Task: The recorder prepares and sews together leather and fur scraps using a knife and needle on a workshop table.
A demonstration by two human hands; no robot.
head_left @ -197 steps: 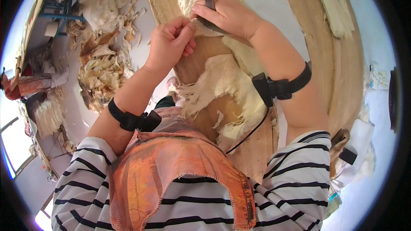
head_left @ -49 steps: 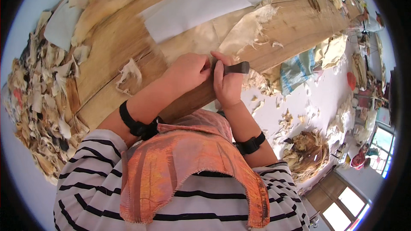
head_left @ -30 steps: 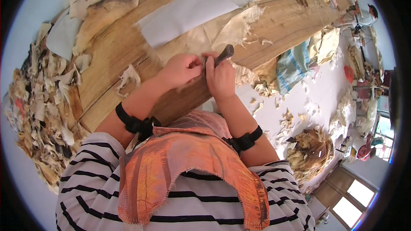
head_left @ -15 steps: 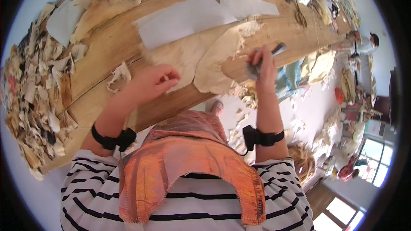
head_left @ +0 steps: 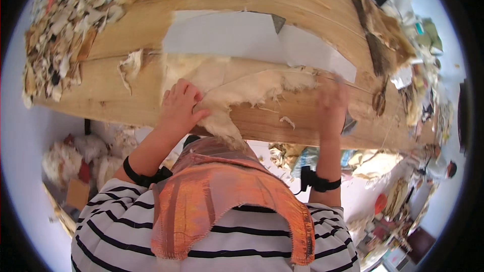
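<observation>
A pale furry hide (head_left: 262,88) lies along the near part of the wooden table, its shaggy edge turned toward me. My left hand (head_left: 182,105) rests on its left part, fingers bent and thumb apart. Over bare wood beyond the hide's right end is my right hand (head_left: 333,103), smeared by motion and closed. A grey blade-like tool (head_left: 349,123) sticks out beside its wrist; its exact kind is hard to make out. Behind the hide lie a long white sheet (head_left: 222,35) and a second white sheet (head_left: 317,50).
A heap of hide scraps (head_left: 63,35) covers the table's far left. One loose scrap (head_left: 131,68) lies left of the hide. At the right are a brown fur (head_left: 385,35) and scissors (head_left: 379,102). White fluffy bundles (head_left: 63,163) sit below the table's left edge.
My view has swung round. The left hand has come down onto the hide, which now lies with its fur fringe showing. My right hand has moved right and nearer, still holding the tool.
</observation>
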